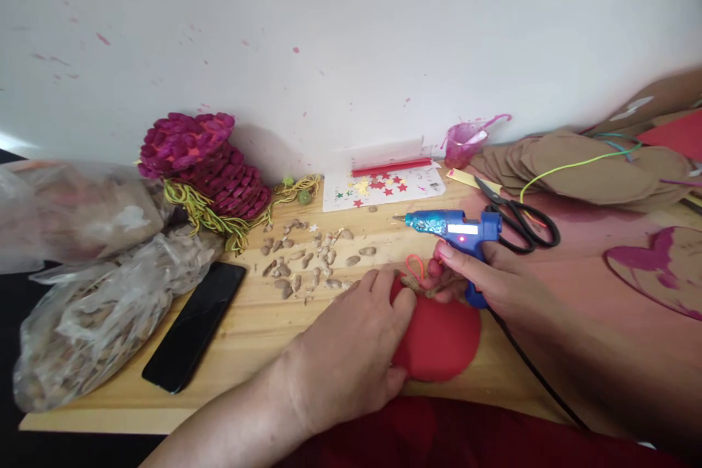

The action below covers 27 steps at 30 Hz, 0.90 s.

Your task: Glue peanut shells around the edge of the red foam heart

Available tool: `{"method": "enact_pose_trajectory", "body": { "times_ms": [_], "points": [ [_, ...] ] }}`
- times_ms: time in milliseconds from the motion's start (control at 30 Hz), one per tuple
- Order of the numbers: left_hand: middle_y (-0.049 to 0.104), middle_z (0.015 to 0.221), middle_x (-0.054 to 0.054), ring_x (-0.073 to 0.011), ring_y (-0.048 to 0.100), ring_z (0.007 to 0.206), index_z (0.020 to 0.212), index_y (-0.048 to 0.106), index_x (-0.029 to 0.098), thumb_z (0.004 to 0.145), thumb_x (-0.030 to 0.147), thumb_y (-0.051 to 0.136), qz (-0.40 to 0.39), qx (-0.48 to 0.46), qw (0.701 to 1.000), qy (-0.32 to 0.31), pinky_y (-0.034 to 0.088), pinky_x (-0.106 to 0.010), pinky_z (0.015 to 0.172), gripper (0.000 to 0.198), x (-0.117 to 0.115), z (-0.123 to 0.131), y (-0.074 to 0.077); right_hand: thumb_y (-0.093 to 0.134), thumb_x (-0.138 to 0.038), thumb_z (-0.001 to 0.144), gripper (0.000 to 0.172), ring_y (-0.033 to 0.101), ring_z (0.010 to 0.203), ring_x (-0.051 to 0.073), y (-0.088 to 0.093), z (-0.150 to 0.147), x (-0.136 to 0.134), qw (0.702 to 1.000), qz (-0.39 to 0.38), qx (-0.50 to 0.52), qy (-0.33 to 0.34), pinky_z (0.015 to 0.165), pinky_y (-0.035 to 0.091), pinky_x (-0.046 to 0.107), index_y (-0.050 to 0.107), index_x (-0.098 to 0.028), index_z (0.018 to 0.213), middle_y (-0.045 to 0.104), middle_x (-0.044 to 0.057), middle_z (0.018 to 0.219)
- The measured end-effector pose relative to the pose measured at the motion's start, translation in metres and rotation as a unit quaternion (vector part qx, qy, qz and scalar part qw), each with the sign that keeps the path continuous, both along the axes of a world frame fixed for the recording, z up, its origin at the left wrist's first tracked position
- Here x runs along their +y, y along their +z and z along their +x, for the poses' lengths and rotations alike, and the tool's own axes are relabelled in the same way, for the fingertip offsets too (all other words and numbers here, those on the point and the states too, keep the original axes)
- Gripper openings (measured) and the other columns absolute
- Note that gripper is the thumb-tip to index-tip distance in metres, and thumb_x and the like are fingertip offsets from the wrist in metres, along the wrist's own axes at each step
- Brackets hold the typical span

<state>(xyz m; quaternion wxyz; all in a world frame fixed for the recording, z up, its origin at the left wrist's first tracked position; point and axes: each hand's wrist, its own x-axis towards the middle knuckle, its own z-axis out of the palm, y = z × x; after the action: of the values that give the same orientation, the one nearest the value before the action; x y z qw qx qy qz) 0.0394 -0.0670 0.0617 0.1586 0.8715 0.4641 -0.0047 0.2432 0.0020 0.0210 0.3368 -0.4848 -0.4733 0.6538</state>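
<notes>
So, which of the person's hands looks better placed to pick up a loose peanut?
Probably the left hand: it lies over the red piece, close to the scattered peanuts, with no tool. The right hand is farther away and holds the glue gun.

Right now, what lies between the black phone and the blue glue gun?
The head view shows scattered peanuts on the wooden table between the phone and the glue gun in the right hand.
</notes>
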Motion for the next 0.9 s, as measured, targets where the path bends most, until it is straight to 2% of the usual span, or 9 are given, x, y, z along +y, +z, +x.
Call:
{"method": "enact_pose_trajectory", "body": {
  "times_ms": [167,333,400,467,533,700,900],
  "points": [
    [0.045,0.152,-0.018,-0.0278,0.042,0.144,0.122,0.052,0.015,0.082,0.02,0.063,-0.005,-0.032,0.999,-0.037,0.041,-0.044,0.117,0.042,0.007,-0.008,-0.003,0.074,-0.056,0.082,0.038,0.072,0.065,0.018,0.003,0.001,0.002,1.0,0.003,0.009,-0.015,0.062,0.06,0.029,0.069,-0.019,0.075,0.075,0.005,0.075],
    [0.051,0.15,-0.012,-0.0227,0.032,0.151,0.123,0.052,0.017,0.087,0.01,0.056,-0.004,-0.049,0.996,-0.079,0.034,-0.044,0.122,0.038,0.019,-0.02,-0.003,0.077,-0.054,0.08,0.036,0.071,0.068,0.017,0.008,-0.001,-0.001,0.999,0.008,0.026,-0.032,0.062,0.06,0.027,0.067,-0.02,0.079,0.073,0.004,0.079],
    [0.057,0.143,-0.009,-0.0229,0.036,0.148,0.115,0.056,0.02,0.089,0.01,0.055,0.002,-0.063,0.995,-0.071,0.035,-0.046,0.121,0.028,0.023,-0.023,-0.002,0.078,-0.054,0.079,0.036,0.071,0.066,0.017,0.01,-0.002,-0.001,0.998,0.01,0.036,-0.047,0.059,0.059,0.027,0.065,-0.02,0.079,0.071,0.003,0.077],
    [0.064,0.131,-0.008,-0.0238,0.046,0.139,0.107,0.058,0.021,0.092,0.014,0.057,0.008,-0.077,0.996,-0.049,0.042,-0.045,0.116,0.016,0.026,-0.023,-0.002,0.077,-0.053,0.08,0.035,0.071,0.067,0.018,0.011,-0.002,-0.001,0.997,0.014,0.046,-0.061,0.058,0.058,0.026,0.064,-0.021,0.078,0.07,0.003,0.076],
    [0.065,0.129,-0.008,-0.0247,0.053,0.13,0.106,0.058,0.02,0.094,0.019,0.059,0.02,-0.086,0.996,-0.029,0.045,-0.045,0.111,0.012,0.027,-0.02,-0.004,0.076,-0.051,0.081,0.033,0.071,0.068,0.018,0.011,-0.002,0.001,0.996,0.021,0.049,-0.071,0.057,0.057,0.027,0.063,-0.021,0.076,0.07,0.003,0.075],
    [0.047,0.155,-0.01,-0.0269,0.048,0.137,0.117,0.056,0.02,0.095,0.027,0.062,0.048,-0.057,0.997,-0.025,0.039,-0.05,0.117,0.023,0.028,-0.009,-0.017,0.073,-0.051,0.084,0.03,0.07,0.067,0.018,0.004,-0.001,0.002,0.997,0.016,0.04,-0.071,0.059,0.057,0.028,0.066,-0.023,0.076,0.072,0.003,0.076],
    [0.039,0.161,-0.012,-0.03,0.044,0.14,0.125,0.054,0.02,0.094,0.037,0.065,0.03,-0.025,0.999,-0.017,0.041,-0.057,0.114,0.037,0.029,-0.001,-0.024,0.073,-0.052,0.083,0.031,0.07,0.068,0.017,-0.002,-0.001,0.002,0.996,0.004,0.046,-0.07,0.06,0.057,0.026,0.065,-0.022,0.08,0.07,0.001,0.078]
  ]
}}
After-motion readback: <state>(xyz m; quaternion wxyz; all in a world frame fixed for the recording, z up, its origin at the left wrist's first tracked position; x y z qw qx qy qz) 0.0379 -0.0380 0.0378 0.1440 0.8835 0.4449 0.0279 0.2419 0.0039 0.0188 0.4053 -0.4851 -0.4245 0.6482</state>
